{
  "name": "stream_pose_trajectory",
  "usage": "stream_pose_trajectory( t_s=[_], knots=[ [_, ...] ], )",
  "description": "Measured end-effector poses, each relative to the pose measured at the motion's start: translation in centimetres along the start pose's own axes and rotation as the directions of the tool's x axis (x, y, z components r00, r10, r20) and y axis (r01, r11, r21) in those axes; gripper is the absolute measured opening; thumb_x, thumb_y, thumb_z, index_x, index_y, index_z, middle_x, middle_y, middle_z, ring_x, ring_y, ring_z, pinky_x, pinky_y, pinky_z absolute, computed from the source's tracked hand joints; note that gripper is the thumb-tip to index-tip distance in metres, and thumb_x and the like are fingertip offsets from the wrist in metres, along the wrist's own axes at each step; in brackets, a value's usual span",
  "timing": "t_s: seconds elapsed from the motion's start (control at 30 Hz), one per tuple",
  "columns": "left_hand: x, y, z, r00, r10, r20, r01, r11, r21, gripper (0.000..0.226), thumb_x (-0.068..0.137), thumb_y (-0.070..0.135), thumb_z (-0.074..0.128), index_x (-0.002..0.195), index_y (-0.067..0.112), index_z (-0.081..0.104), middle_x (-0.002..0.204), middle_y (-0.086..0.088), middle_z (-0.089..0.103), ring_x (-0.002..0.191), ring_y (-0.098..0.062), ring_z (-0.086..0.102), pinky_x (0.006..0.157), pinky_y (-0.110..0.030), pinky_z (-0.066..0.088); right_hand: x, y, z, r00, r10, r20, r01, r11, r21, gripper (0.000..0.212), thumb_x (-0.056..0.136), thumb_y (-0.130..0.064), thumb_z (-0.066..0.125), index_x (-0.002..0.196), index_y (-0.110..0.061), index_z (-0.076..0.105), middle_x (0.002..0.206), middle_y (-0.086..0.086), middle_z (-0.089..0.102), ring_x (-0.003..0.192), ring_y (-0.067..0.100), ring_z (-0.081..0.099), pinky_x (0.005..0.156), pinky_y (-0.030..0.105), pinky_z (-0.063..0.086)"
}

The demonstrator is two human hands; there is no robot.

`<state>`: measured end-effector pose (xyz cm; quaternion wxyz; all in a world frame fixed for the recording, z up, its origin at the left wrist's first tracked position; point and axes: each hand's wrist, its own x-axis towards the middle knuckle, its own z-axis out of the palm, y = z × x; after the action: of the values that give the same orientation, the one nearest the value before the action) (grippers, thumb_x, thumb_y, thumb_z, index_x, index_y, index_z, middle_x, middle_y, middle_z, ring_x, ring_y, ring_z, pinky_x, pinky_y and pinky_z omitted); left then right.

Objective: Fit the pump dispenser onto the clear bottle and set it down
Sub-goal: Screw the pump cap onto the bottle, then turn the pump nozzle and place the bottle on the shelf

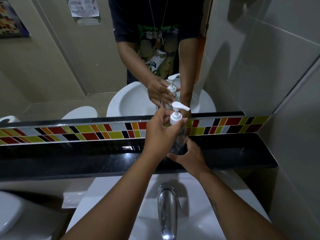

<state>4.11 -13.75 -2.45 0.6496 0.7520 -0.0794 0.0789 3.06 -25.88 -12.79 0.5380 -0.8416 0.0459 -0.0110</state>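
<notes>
A clear bottle (181,135) stands upright over the black shelf (86,158), with a white pump dispenser (176,114) on its neck, nozzle pointing right. My left hand (161,134) wraps the bottle's upper part and the pump's collar from the left. Lower down, my right hand (189,155) grips the bottle's base from the right. The bottle's bottom edge is hidden behind my fingers, so I cannot tell whether it touches the shelf.
A mirror (69,66) rises behind the shelf and reflects the person, the hands and the bottle. A strip of coloured tiles (86,132) runs below it. A white sink (142,205) with a chrome tap (167,212) lies under my arms. A grey wall (294,84) closes the right side.
</notes>
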Motion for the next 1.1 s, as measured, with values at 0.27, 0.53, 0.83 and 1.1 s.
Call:
stream_pose_trajectory(
  t_s=[0.27, 0.53, 0.83, 1.1],
  knots=[
    [-0.5, -1.7, -1.2, 0.996, -0.021, 0.087, 0.016, 0.998, 0.059, 0.062, 0.072, 0.027, 0.091, 0.123, 0.024, 0.055, 0.118, 0.016, 0.065, 0.114, 0.001, 0.061, 0.091, -0.014, 0.051, 0.0, 0.1, 0.1, 1.000, -0.002, 0.006, 0.002, 0.998, -0.065, 0.066, 0.057, -0.055, 0.082, 0.114, -0.042, 0.052, 0.116, -0.005, 0.057, 0.110, 0.013, 0.053, 0.091, 0.038, 0.048],
    [-1.5, -5.4, -2.5, 0.975, -0.154, 0.162, 0.137, 0.984, 0.115, 0.082, 0.066, 0.032, 0.094, 0.135, 0.028, 0.049, 0.132, 0.014, 0.059, 0.123, -0.006, 0.056, 0.099, -0.019, 0.048, -0.5, -0.7, -1.5, 0.993, 0.023, 0.112, -0.023, 1.000, -0.009, 0.091, 0.055, -0.029, 0.092, 0.134, -0.031, 0.046, 0.127, -0.011, 0.050, 0.119, 0.007, 0.045, 0.089, 0.020, 0.037],
    [-2.2, -8.3, -2.2, 0.952, -0.212, 0.221, 0.172, 0.967, 0.188, 0.094, 0.062, 0.036, 0.096, 0.139, 0.026, 0.044, 0.139, 0.008, 0.057, 0.128, -0.010, 0.054, 0.094, -0.008, 0.040, -0.5, -3.7, -8.4, 0.998, -0.050, -0.023, 0.050, 0.999, 0.010, 0.044, 0.083, -0.013, 0.072, 0.121, -0.029, 0.058, 0.111, -0.008, 0.065, 0.106, 0.011, 0.060, 0.092, 0.028, 0.049],
    [-2.5, -9.8, -1.6, 0.970, -0.179, 0.163, 0.141, 0.966, 0.217, 0.070, 0.067, 0.036, 0.093, 0.122, 0.030, 0.051, 0.123, 0.015, 0.064, 0.117, -0.002, 0.059, 0.093, -0.016, 0.047, 0.2, -11.4, -10.2, 0.912, -0.405, 0.061, 0.407, 0.913, -0.016, 0.052, 0.089, -0.014, 0.066, 0.131, -0.039, 0.051, 0.134, -0.009, 0.055, 0.119, 0.004, 0.052, 0.096, 0.026, 0.049]
  ],
)
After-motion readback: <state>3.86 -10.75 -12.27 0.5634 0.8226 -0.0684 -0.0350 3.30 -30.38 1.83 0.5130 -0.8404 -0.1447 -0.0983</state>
